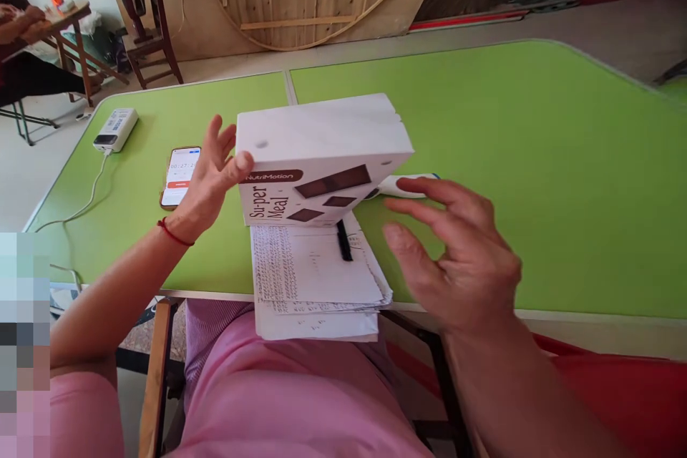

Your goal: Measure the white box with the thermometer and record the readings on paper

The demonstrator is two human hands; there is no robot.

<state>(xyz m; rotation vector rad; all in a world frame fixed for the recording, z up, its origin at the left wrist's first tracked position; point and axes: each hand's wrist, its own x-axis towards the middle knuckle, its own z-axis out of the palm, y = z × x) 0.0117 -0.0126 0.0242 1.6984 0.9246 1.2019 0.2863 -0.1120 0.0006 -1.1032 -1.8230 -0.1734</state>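
Note:
A white cardboard box printed "NutriMotion" and "Su-per Meal" stands on its side at the table's near middle, over the top of a paper stack. At its left end is my left hand, fingers spread, thumb touching the upper front corner. My right hand hovers apart from the box on the right, fingers bent and spread with nothing between them. Handwritten sheets overhang the table's front edge. A black pen lies on them, its upper end near the box. Behind my right fingertips lies a partly hidden white object.
On the green table, a phone showing a timer lies left of the box. Farther left sits a white power bank with a cable. Another person's hands rest at a back table. A dark wooden chair stands behind.

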